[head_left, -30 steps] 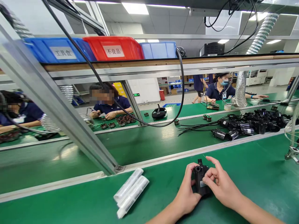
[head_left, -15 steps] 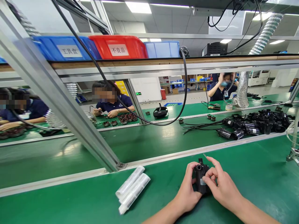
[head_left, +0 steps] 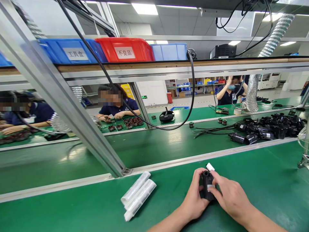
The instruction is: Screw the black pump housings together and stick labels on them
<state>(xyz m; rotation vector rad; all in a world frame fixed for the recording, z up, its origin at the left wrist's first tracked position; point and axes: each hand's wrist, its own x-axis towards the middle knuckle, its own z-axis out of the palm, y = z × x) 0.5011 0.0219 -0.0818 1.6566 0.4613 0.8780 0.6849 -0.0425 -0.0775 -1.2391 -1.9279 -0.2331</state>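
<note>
My left hand [head_left: 194, 195] is wrapped round a black plastic pump housing [head_left: 206, 185], which has a round port facing up towards me. From the right, my right hand [head_left: 229, 195] closes on the same housing, its thumb by a small pale label [head_left: 210, 187] on the side. A white sticker [head_left: 210, 167] shows at the right index fingertip, just beyond the port; whether it touches the housing I cannot tell. My right hand's other fingers are partly hidden behind the hand.
Two rolls of white label backing [head_left: 140, 195] lie left of my hands. Several black housings with cables [head_left: 270, 127] are piled at the back right. A slanted metal post [head_left: 79, 112] and a hanging black cable [head_left: 193, 87] stand before me. Co-workers [head_left: 118, 104] sit opposite.
My right index finger, raised before with the sticker seen edge-on, has come down to the housing. The sticker now shows its white face. My left hand keeps its hold.
</note>
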